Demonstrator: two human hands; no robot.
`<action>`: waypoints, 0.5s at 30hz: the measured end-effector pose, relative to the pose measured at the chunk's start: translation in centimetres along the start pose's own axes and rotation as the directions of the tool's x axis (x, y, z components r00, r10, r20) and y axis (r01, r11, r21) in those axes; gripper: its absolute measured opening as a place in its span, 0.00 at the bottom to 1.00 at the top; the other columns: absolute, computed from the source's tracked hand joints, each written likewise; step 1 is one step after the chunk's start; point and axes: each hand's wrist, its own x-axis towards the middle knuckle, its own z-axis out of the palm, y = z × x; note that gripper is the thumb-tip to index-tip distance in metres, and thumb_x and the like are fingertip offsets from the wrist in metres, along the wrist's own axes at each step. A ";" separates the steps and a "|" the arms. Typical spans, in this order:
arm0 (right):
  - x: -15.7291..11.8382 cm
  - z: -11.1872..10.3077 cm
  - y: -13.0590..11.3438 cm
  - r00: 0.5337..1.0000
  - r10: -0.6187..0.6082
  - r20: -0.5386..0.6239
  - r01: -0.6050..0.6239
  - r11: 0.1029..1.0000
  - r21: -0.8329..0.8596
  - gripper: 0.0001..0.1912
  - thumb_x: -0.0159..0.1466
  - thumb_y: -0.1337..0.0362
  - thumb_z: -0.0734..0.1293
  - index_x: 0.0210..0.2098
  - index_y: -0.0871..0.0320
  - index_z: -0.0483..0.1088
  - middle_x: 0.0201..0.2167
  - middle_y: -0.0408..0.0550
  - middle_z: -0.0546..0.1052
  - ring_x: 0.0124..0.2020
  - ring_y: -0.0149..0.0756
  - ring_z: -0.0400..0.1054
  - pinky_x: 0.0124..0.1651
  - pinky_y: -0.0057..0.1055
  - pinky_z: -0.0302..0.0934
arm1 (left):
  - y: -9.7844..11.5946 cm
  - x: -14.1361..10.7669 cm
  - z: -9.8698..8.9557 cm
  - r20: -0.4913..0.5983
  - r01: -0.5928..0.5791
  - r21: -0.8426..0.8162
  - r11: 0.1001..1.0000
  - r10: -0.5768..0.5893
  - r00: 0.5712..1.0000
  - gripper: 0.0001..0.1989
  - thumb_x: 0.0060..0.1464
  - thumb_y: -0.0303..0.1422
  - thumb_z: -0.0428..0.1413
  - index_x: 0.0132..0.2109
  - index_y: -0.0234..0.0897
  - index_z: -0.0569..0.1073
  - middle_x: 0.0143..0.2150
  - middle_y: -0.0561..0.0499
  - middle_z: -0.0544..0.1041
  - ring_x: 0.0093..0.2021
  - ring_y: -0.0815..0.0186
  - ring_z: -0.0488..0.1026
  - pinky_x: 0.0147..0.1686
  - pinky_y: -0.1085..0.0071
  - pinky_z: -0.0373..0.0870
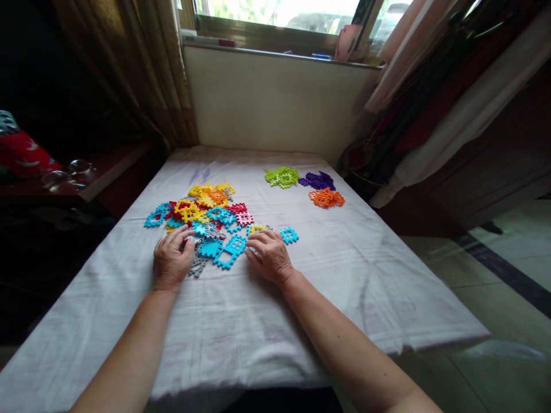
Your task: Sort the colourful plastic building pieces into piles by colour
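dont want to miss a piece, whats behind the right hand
Just beyond the right hand, part of a yellow piece shows. Anything directly beneath the hand is covered and cannot be seen.

Bare fingers (257, 238), bare forearms (133, 344); small spots (338, 336) on right forearm (327, 321).

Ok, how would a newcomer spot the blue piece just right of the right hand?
On the white cloth, find the right hand. Just right of its knuckles lies a light-blue, toothed square piece, alone, while the other blue pieces cluster left of that hand.
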 end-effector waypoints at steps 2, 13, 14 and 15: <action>-0.1 0.4 -1.5 0.996 -0.062 0.063 0.063 0.998 -0.015 0.14 0.65 0.54 0.66 0.46 0.52 0.76 0.51 0.49 0.78 0.55 0.43 0.65 0.60 0.42 0.55 | -0.5 0.1 0.1 -0.011 0.043 -0.044 0.998 -0.044 0.999 0.13 0.58 0.38 0.50 0.43 0.41 0.78 0.52 0.46 0.80 0.53 0.58 0.75 0.56 0.59 0.70; 0.5 1.2 -3.7 0.966 -0.187 0.180 0.206 0.974 -0.093 0.11 0.67 0.57 0.65 0.39 0.54 0.77 0.53 0.46 0.77 0.55 0.43 0.67 0.57 0.42 0.60 | -0.6 -0.2 0.3 -0.025 0.164 -0.144 0.976 -0.169 0.985 0.14 0.56 0.37 0.51 0.42 0.40 0.78 0.52 0.46 0.79 0.53 0.58 0.76 0.56 0.61 0.71; 0.5 1.0 -3.8 0.965 -0.206 0.163 0.222 0.971 -0.087 0.11 0.67 0.57 0.64 0.40 0.54 0.77 0.53 0.45 0.78 0.55 0.43 0.67 0.57 0.41 0.60 | -0.6 -0.2 0.3 -0.025 0.167 -0.148 0.975 -0.173 0.985 0.14 0.56 0.37 0.51 0.42 0.40 0.78 0.52 0.46 0.80 0.53 0.58 0.76 0.56 0.62 0.71; 0.4 0.9 -3.7 0.966 -0.222 0.129 0.233 0.969 -0.078 0.11 0.68 0.58 0.64 0.41 0.54 0.76 0.53 0.44 0.78 0.56 0.42 0.67 0.58 0.40 0.60 | -0.6 -0.2 0.3 -0.027 0.169 -0.151 0.974 -0.175 0.984 0.14 0.56 0.38 0.51 0.42 0.40 0.79 0.52 0.46 0.80 0.53 0.58 0.76 0.56 0.62 0.71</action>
